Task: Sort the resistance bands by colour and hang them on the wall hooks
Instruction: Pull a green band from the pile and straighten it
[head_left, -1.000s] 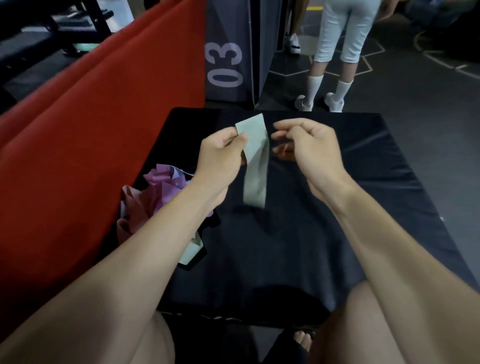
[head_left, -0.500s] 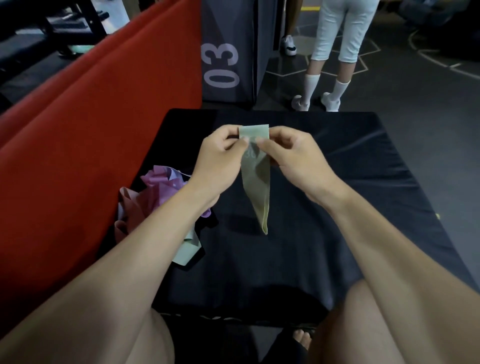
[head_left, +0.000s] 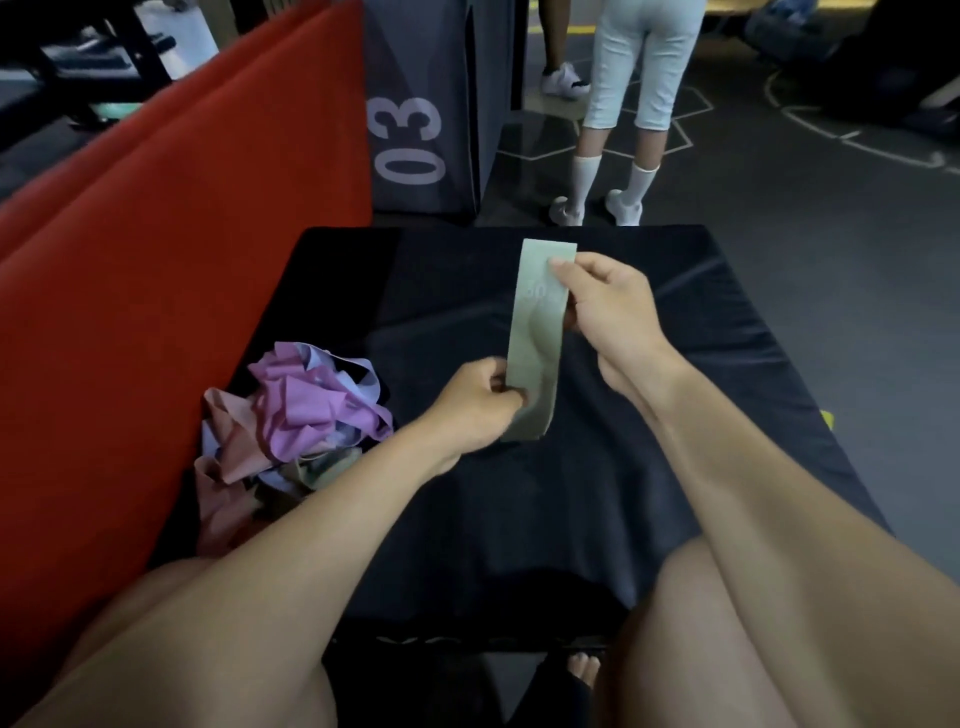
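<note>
While we look down past our bare knees, our left hand (head_left: 475, 402) pinches the near end of the green band (head_left: 537, 338), and our right hand (head_left: 605, 306) pinches the far end between thumb and fingers. We hold the band flat and lengthwise just above the black mat (head_left: 727, 395), which serves as our landmark; whether the band's near end touches the mat we cannot tell. Faint printing shows near its far end but is too blurred to read.

On the left part of the mat, well apart from the green band, lies the pile of bands (head_left: 291, 421): purple, pink, pale blue and some green, tangled together.

Judged risks: the band is thin and elastic, so a loose pinch at either end could let it snap back or fold. Set down close to the pile, it could mix in again and undo the sorting. No wall hooks are in view, so hanging is not yet begun.

Left of the mat stands a red padded bench (head_left: 156, 249). Beyond the mat's far edge stands a grey box marked 03 (head_left: 421, 119), and on the dark floor (head_left: 805, 197) with painted lines stands a person in white leggings (head_left: 639, 62).
</note>
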